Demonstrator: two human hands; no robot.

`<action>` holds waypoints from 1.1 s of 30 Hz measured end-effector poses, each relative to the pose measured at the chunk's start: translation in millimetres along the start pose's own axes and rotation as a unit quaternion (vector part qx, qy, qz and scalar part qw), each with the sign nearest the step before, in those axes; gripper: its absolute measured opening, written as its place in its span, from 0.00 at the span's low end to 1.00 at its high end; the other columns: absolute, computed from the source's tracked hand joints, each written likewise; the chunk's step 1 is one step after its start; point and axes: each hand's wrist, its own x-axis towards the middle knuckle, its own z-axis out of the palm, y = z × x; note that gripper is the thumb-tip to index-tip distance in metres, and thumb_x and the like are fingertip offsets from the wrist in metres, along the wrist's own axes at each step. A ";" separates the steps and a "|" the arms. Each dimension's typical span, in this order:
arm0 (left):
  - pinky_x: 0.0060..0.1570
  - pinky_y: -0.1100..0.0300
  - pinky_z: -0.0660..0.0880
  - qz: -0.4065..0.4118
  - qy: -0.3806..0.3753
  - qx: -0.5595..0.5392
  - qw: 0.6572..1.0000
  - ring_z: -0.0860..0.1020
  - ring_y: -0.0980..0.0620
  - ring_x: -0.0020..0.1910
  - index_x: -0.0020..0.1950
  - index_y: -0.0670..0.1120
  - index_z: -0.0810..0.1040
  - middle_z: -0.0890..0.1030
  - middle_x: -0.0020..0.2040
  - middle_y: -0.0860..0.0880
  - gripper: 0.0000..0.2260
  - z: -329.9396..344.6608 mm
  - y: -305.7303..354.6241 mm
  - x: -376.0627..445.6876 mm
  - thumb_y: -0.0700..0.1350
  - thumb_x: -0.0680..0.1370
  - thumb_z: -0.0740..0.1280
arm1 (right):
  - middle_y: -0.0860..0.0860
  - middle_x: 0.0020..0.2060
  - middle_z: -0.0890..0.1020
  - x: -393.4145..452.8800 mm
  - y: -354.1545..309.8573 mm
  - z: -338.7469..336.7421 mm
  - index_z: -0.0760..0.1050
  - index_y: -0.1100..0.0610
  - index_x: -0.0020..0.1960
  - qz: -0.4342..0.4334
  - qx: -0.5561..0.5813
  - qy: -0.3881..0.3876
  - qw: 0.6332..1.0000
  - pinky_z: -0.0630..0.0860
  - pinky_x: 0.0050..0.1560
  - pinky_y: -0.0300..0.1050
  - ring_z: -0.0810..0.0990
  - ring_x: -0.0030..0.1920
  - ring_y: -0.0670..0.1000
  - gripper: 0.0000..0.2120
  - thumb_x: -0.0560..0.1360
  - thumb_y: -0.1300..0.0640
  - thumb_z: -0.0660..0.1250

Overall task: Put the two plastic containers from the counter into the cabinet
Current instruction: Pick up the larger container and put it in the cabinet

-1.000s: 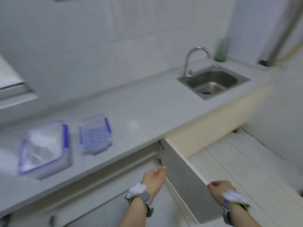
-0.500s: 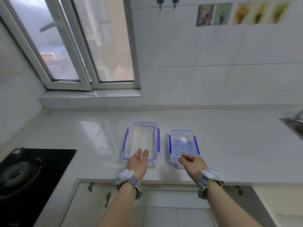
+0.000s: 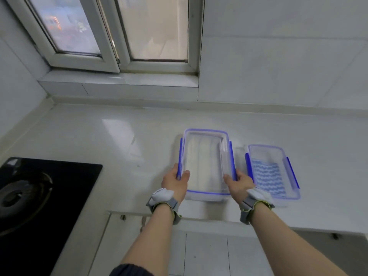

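Two clear plastic containers with blue clips sit side by side on the white counter (image 3: pixel 119 148). The larger container (image 3: pixel 205 164) holds something white. My left hand (image 3: pixel 175 183) grips its left side at the blue clip, thumb on the lid. My right hand (image 3: pixel 238 183) grips its right side the same way. The smaller container (image 3: pixel 270 172), with a blue wavy-patterned cloth inside, stands just right of my right hand, untouched. Below the counter edge, the open cabinet (image 3: pixel 199 251) shows past my forearms.
A black gas hob (image 3: pixel 39 194) takes up the counter's left end. A window (image 3: pixel 119 30) and its sill lie behind, with tiled wall to the right. Bare counter lies between the hob and the containers and to the right of the smaller one.
I turned from the cabinet door to the counter. My hands then closed on the two sides of the larger container; half a second ago they hovered over both containers.
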 end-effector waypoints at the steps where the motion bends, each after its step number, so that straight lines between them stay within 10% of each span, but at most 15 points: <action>1: 0.47 0.64 0.76 -0.001 -0.007 -0.009 1.000 0.81 0.58 0.44 0.69 0.53 0.74 0.84 0.46 0.58 0.30 3.3 -2.8 1.6 0.63 0.70 0.64 | 0.58 0.69 0.77 3.5 3.1 2.7 0.66 0.57 0.76 0.009 0.014 0.009 1.000 0.71 0.71 0.58 0.76 0.67 0.61 0.32 0.77 0.44 0.67; 5: 0.56 0.51 0.79 -0.009 0.000 -0.035 0.999 0.83 0.48 0.49 0.70 0.55 0.73 0.85 0.52 0.50 0.32 5.4 -6.2 3.1 0.65 0.68 0.64 | 0.56 0.66 0.80 10.3 11.5 12.5 0.69 0.56 0.75 0.037 0.101 0.023 0.994 0.72 0.70 0.58 0.78 0.63 0.59 0.31 0.76 0.44 0.69; 12: 0.46 0.57 0.79 -0.015 0.009 0.000 1.000 0.82 0.54 0.39 0.65 0.61 0.76 0.84 0.37 0.60 0.29 -12.7 -18.1 -33.0 0.66 0.66 0.63 | 0.52 0.61 0.83 -7.7 34.4 17.8 0.72 0.53 0.72 0.038 0.154 0.008 0.987 0.75 0.68 0.60 0.81 0.61 0.58 0.37 0.67 0.38 0.69; 19: 0.50 0.57 0.81 -0.014 0.024 -0.012 1.000 0.84 0.53 0.43 0.48 0.68 0.79 0.84 0.41 0.60 0.13 -32.2 -49.4 -110.1 0.64 0.66 0.65 | 0.37 0.34 0.85 -58.7 83.1 26.7 0.80 0.49 0.61 0.018 0.189 -0.018 0.982 0.80 0.61 0.56 0.84 0.46 0.51 0.36 0.56 0.34 0.69; 25: 0.35 0.75 0.73 0.003 0.046 -0.030 0.999 0.80 0.71 0.36 0.61 0.66 0.74 0.82 0.38 0.72 0.20 -44.3 -77.1 -206.6 0.61 0.69 0.66 | 0.52 0.52 0.86 -134.3 125.4 16.2 0.78 0.54 0.67 0.013 0.196 -0.050 0.979 0.79 0.63 0.57 0.84 0.50 0.56 0.31 0.66 0.44 0.73; 33: 0.51 0.63 0.78 -0.039 0.091 -0.099 0.990 0.81 0.69 0.42 0.68 0.48 0.77 0.83 0.40 0.68 0.21 -68.7 -136.6 -292.6 0.46 0.76 0.71 | 0.56 0.56 0.86 -235.2 159.8 28.8 0.77 0.57 0.69 0.023 0.224 -0.085 0.971 0.78 0.64 0.59 0.84 0.54 0.58 0.22 0.76 0.58 0.72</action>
